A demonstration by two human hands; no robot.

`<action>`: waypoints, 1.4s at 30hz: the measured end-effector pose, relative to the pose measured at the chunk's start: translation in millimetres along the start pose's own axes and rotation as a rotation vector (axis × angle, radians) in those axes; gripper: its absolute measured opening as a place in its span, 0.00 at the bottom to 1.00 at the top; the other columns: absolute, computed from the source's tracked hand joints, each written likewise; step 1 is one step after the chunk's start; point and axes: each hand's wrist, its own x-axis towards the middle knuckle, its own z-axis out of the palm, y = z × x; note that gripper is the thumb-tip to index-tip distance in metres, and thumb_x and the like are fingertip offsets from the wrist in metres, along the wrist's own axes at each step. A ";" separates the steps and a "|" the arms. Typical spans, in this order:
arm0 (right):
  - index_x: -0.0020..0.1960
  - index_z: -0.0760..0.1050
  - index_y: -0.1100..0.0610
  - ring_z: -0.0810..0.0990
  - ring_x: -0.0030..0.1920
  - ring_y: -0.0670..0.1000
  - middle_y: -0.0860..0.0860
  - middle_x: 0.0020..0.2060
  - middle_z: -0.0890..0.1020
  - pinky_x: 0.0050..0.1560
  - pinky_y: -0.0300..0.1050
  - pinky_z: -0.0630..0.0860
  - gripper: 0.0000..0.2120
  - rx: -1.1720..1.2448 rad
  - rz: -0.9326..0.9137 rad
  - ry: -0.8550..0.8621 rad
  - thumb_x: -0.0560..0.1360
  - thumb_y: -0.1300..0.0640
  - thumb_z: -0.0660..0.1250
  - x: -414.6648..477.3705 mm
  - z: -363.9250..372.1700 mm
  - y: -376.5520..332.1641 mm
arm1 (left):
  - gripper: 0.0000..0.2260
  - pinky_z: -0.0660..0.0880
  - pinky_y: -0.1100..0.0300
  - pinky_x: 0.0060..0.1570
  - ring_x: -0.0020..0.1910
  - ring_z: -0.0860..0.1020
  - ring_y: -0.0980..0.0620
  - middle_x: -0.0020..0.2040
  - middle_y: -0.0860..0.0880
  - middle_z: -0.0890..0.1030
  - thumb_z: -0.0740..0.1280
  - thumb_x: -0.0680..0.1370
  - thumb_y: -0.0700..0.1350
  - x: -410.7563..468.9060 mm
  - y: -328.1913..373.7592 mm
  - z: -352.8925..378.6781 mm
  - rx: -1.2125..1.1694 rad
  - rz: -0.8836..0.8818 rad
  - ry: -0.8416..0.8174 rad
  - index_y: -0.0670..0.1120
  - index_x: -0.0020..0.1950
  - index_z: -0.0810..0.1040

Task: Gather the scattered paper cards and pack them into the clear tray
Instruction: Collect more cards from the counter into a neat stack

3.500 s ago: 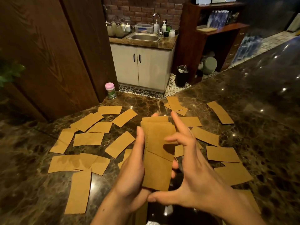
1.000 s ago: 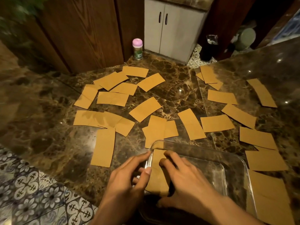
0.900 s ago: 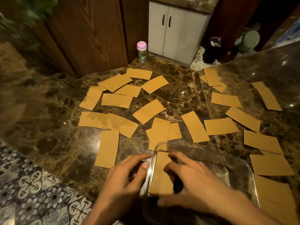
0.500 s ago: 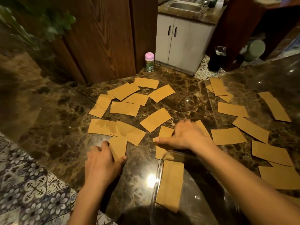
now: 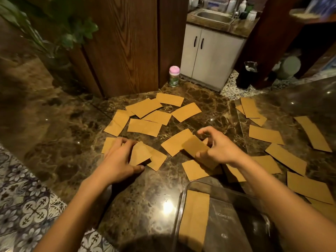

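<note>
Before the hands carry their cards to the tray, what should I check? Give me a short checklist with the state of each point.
1. Left hand grips a card: ok, one edge is lifted.
2. Right hand grips a card: ok.
3. Clear tray within reach: ok, beside the right forearm.
4. Room in the tray: ok, the stack in the tray fills only its left side.
5. Single card per hand: cannot tell.

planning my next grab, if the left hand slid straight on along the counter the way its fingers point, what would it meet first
Most likely the two-card strip lying just beyond the left hand, which already pinches a lifted card. Bare marble separates them; depth is uncertain.
</note>
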 end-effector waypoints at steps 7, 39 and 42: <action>0.68 0.72 0.49 0.77 0.59 0.53 0.50 0.58 0.79 0.58 0.49 0.76 0.35 -0.721 -0.133 -0.417 0.65 0.54 0.84 1.6 1.8 -15.3 | 0.41 0.68 0.47 0.66 0.68 0.63 0.48 0.72 0.53 0.68 0.75 0.65 0.63 35.7 -2.2 -12.7 0.322 0.313 -0.182 0.57 0.75 0.64; 0.42 0.77 0.51 0.80 0.45 0.51 0.51 0.44 0.84 0.47 0.47 0.77 0.12 0.000 0.366 0.093 0.71 0.56 0.80 -6.5 -51.2 38.7 | 0.44 0.63 0.56 0.69 0.67 0.66 0.49 0.69 0.48 0.67 0.68 0.68 0.71 61.2 -30.3 -43.2 0.598 0.276 -0.286 0.48 0.76 0.61; 0.39 0.75 0.52 0.78 0.46 0.51 0.49 0.42 0.81 0.42 0.43 0.73 0.16 -0.238 0.489 0.041 0.70 0.47 0.81 -22.4 -40.9 49.4 | 0.38 0.64 0.58 0.69 0.71 0.69 0.47 0.72 0.46 0.70 0.70 0.72 0.64 46.7 4.4 -21.3 0.405 0.333 -0.284 0.47 0.74 0.61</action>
